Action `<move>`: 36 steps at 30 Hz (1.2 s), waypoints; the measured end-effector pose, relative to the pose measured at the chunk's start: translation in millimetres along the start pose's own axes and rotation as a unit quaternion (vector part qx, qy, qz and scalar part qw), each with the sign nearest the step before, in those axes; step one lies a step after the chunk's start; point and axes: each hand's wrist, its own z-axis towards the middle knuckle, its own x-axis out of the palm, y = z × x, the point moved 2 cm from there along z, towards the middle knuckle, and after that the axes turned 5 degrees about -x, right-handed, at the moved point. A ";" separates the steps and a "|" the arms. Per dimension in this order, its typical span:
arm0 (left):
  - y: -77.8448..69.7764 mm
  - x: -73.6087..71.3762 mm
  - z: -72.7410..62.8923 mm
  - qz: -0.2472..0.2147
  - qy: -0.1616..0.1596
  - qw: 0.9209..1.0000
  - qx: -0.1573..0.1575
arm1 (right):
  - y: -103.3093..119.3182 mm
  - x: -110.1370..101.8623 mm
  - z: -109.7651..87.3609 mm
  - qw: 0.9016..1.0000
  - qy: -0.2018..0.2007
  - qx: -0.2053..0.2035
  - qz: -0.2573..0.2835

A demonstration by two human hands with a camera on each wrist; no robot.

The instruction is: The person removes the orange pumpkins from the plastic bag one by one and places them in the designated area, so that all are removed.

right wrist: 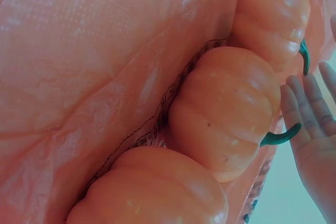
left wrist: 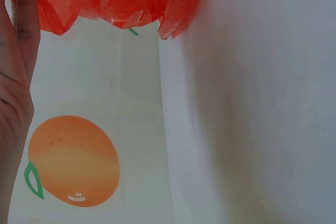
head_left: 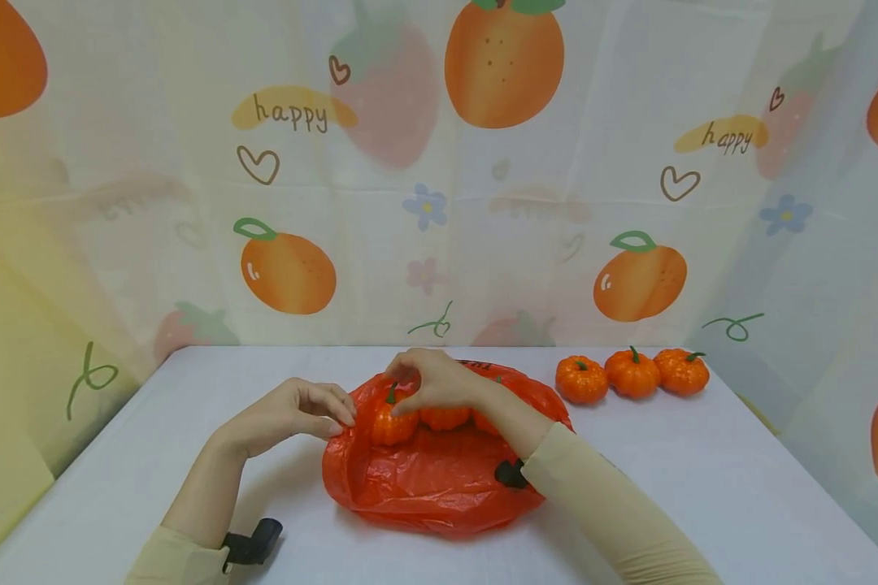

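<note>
A red plastic bag (head_left: 432, 475) lies spread open on the table, three small orange pumpkins inside along its far side. My left hand (head_left: 281, 414) pinches the bag's left rim between thumb and fingers; red plastic also shows by its fingers (left wrist: 26, 19) in the left wrist view. Over the leftmost pumpkin (head_left: 391, 424) in the bag is my right hand (head_left: 442, 380), thumb and fingers spread around its green stem. The right wrist view has those fingers (right wrist: 310, 108) nearly straight beside the stems, with the middle pumpkin (right wrist: 223, 111) close by. The right forearm partly covers the bag.
Three more pumpkins stand in a row at the back right of the white table (head_left: 673, 479): a left one (head_left: 581, 380), a middle one (head_left: 632, 374) and a right one (head_left: 680, 373). A fruit-printed curtain (head_left: 483, 203) hangs behind the table.
</note>
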 end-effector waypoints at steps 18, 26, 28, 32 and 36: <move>-0.3 2.2 1.3 0.001 -0.002 1.000 -0.005 | 4.5 8.9 1.1 0.998 0.041 0.011 -0.045; 2.2 1.6 1.6 0.014 -0.011 1.000 -0.018 | 4.4 13.6 1.7 0.997 0.048 0.012 -0.060; 3.2 1.5 2.0 0.015 -0.011 1.000 -0.021 | 3.8 14.6 1.8 0.996 0.051 0.013 -0.068; 4.2 1.4 2.4 0.016 -0.011 1.000 -0.021 | 3.2 15.9 1.8 0.995 0.054 0.014 -0.087; 5.0 1.3 2.4 0.017 -0.010 1.000 -0.017 | 2.6 17.8 0.9 0.993 0.059 0.016 -0.101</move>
